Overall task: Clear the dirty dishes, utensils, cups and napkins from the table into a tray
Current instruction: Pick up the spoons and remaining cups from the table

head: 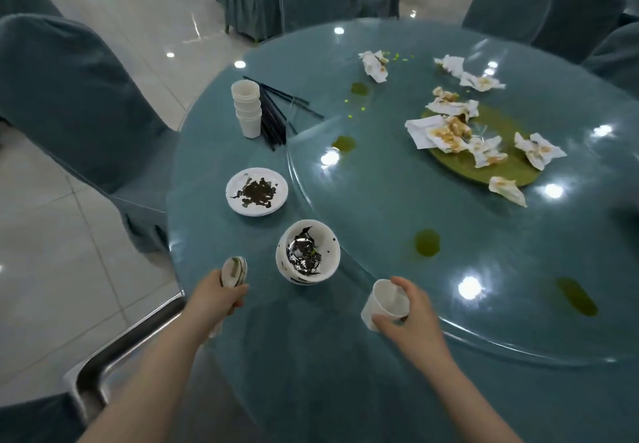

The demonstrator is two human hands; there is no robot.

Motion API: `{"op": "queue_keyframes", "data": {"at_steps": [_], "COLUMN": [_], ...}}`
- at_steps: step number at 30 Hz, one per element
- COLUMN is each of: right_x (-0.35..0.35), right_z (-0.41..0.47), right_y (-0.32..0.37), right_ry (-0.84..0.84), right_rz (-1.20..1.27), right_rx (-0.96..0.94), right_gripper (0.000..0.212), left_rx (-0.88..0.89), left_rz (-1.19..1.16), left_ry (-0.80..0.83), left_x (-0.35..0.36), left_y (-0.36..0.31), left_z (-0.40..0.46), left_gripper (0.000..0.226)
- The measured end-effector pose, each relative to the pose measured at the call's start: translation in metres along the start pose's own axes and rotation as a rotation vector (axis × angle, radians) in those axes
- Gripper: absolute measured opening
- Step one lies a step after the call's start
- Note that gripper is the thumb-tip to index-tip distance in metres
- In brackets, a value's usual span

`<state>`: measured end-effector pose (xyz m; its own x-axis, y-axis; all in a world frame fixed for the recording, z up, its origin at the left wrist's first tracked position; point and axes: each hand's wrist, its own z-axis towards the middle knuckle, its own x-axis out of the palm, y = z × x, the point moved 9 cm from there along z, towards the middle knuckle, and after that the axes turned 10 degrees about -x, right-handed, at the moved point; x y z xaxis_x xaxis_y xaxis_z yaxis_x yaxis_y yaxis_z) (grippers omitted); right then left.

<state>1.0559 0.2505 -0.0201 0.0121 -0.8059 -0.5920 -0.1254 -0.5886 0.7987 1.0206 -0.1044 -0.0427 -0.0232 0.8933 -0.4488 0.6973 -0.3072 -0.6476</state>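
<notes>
My right hand (413,318) grips a white cup (385,302) at the tabletop's near edge; my left hand (218,299) holds small stained dishes (234,271). Much remains, I judge: stacked bowls (307,252), a smeared plate (256,192), stacked cups (247,107), black chopsticks (276,114), napkins (449,128) on the glass turntable (380,183). Covered chairs (69,97) crowd the left edge.

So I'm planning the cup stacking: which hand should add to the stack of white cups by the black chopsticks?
Likely the right hand: it holds a white paper cup. The left hand grips small dishes, though nearer the stack of white cups.
</notes>
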Motion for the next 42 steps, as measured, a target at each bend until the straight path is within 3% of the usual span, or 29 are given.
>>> {"op": "queue_keyframes", "data": {"at_steps": [6,9,17,23,28,36,42], "right_x": [0.013,0.015,0.018,0.018,0.012,0.018,0.048], "right_z": [0.026,0.038,0.042,0.04,0.042,0.078,0.152], "right_y": [-0.009,-0.011,-0.011,-0.007,0.009,0.093,0.172], "right_ry": [0.046,0.046,0.04,0.039,0.027,0.071,0.058], "right_rz": [0.009,0.017,0.04,0.016,0.07,0.236,0.277], "right_rx": [-0.011,-0.041,-0.055,-0.068,-0.092,-0.251,-0.407], "right_gripper": [0.067,0.068,0.068,0.069,0.067,0.067,0.064], "left_rx": [-0.008,0.034,0.166,0.18,0.167,0.177,0.229], "left_rz": [0.219,0.371,0.696,0.713,0.647,0.519,0.511], "left_ry": [-0.03,-0.077,-0.157,-0.179,-0.177,-0.178,-0.249], "left_x": [0.023,0.029,0.043,0.045,0.04,0.007,-0.03], "left_y": [-0.003,-0.01,-0.031,-0.031,-0.029,-0.045,-0.079], "left_z": [0.036,0.054,0.073,0.069,0.066,0.063,0.076], "left_gripper": [0.012,0.025,0.028,0.031,0.048,0.073,0.058]}}
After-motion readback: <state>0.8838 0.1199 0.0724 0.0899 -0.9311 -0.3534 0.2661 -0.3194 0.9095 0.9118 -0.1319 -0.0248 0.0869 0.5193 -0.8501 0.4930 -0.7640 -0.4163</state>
